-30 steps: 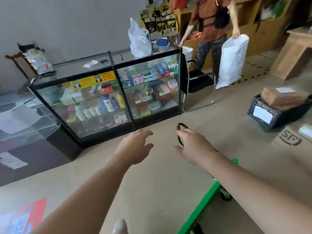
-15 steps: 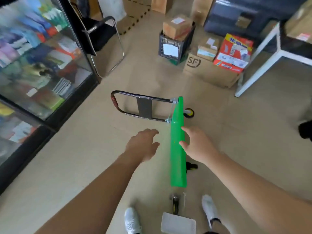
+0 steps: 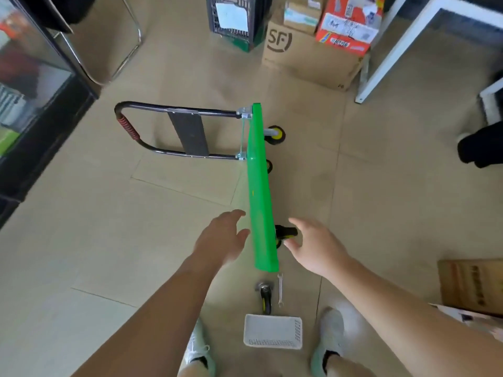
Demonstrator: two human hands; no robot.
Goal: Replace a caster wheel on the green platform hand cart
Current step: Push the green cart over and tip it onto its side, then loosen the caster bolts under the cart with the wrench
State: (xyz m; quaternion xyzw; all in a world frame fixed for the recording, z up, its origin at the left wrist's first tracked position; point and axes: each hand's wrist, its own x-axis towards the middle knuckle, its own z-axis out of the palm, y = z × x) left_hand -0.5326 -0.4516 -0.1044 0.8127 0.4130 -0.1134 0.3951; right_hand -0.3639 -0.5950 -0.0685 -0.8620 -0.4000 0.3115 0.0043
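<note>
Green cart (image 3: pixel 260 186) stands on its edge at frame centre, handle (image 3: pixel 128 126) lying left, wheels facing right. I see my left hand (image 3: pixel 220 240) spread loose just beside its left face. My right hand (image 3: pixel 313 247), relaxed and gripping nothing, is by the lower caster (image 3: pixel 284 234). Below, on the floor (image 3: pixel 109 240), lie a spare caster (image 3: pixel 265 296), a wrench (image 3: pixel 280 289) and a white basket (image 3: pixel 273 336).

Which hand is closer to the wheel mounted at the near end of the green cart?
Right. The right hand is just beside the wheel, fingertips nearly touching it; the left hand is on the platform's opposite side.
</note>
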